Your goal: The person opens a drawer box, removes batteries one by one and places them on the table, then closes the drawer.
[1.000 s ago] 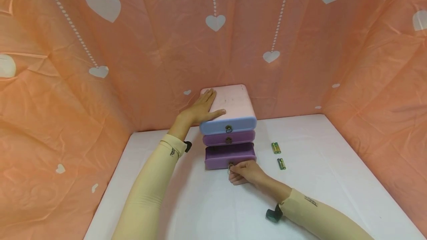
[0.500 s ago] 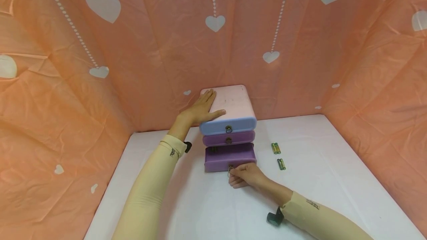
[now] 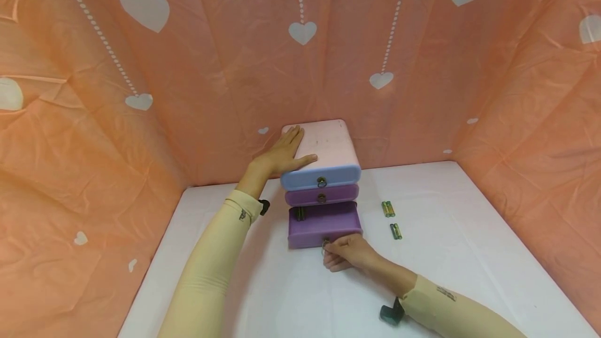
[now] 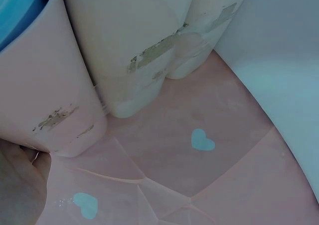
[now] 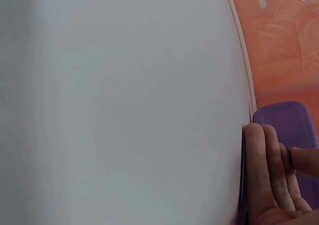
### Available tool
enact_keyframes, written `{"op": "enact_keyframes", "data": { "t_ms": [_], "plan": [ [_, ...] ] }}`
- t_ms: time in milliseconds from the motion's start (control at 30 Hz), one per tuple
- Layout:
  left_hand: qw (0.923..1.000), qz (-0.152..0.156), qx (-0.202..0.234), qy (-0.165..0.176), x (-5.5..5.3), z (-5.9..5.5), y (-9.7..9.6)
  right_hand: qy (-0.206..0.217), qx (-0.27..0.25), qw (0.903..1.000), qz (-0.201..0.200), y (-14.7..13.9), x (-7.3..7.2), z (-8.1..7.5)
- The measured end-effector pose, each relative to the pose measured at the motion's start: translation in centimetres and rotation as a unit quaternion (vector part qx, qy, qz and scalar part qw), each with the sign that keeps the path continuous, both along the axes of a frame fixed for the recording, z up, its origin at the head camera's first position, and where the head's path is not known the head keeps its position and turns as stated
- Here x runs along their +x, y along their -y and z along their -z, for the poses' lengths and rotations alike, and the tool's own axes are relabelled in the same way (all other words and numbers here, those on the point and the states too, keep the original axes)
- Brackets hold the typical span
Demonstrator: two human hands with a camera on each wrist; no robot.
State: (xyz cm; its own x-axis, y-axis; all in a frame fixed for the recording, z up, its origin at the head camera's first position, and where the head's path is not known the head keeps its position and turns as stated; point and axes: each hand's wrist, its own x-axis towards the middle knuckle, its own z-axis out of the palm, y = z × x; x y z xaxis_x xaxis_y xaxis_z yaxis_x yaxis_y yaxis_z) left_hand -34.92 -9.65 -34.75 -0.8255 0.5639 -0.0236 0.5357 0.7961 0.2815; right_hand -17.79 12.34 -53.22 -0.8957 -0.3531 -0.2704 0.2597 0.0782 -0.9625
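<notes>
A small three-tier drawer cabinet [image 3: 326, 142] with a pink top stands against the back cloth. My left hand [image 3: 280, 153] lies spread on the left part of its top. Below the blue top drawer [image 3: 300, 179] and the purple middle drawer [image 3: 300, 196], the purple bottom drawer [image 3: 305, 240] is pulled out. Thumb and fingers of my right hand [image 3: 346, 252] pinch that drawer's ring pull [image 3: 324, 244]. Inside it, at the back left, lie dark green batteries [image 3: 300, 214], partly in shadow. The right wrist view shows the right fingers [image 5: 256, 165] against the purple drawer front [image 5: 286, 117].
Right of the cabinet, two pairs of green-gold batteries lie on the white table: a farther pair [image 3: 388, 208] and a nearer pair [image 3: 396, 231]. Orange cloth [image 3: 225, 93] with white hearts hangs behind and at both sides.
The bottom drawer has slid farther out toward me with my right hand on its ring, and the batteries inside have come into view. My left hand has stayed in place.
</notes>
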Motion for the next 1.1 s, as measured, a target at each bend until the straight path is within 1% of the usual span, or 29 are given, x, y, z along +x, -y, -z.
{"op": "enact_keyframes", "data": {
  "t_ms": [200,700,1100],
  "plan": [
    [1.0000,0.002,0.002,-0.003,0.0,0.1,0.1,0.002,-0.008,1.0000,0.002,0.1,0.4,0.2],
    [1.0000,0.005,0.002,-0.007,0.0,0.1,0.1,0.012,-0.007,0.9998,-0.014,-0.1,1.6,0.0],
    [1.0000,0.005,-0.002,-0.006,-0.1,0.1,0.1,0.021,-0.012,0.9997,-0.005,0.0,2.3,0.3]
  ]
}}
